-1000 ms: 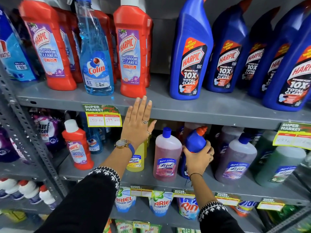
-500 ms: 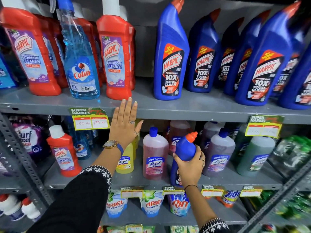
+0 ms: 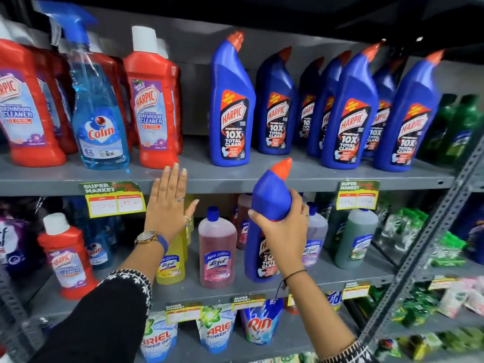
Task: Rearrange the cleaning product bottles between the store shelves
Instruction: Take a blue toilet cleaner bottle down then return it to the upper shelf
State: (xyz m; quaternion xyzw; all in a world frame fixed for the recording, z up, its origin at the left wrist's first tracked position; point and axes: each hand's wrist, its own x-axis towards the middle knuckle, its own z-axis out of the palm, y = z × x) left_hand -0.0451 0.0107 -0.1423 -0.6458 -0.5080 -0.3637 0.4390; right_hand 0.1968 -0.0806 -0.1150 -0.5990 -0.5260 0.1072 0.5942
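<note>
Head view: the right hand (image 3: pixel 284 233) grips a blue bottle (image 3: pixel 269 218) around its shoulder, tilted, cap toward 1 o'clock, in front of the upper shelf (image 3: pixel 301 176) edge. At its 9 o'clock the left hand (image 3: pixel 167 208) is flat and empty, fingertips on that edge.

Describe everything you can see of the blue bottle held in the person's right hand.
The blue bottle looks like glossy plastic, with an angled neck ending in an orange cap. It has a dark label, partly hidden, reading "10" and "CLEAN". It is roughly upright, leaning slightly right, in front of the middle shelf, its cap reaching the upper shelf edge. The right hand wraps its shoulder; whether its base touches the shelf is unclear.
</note>
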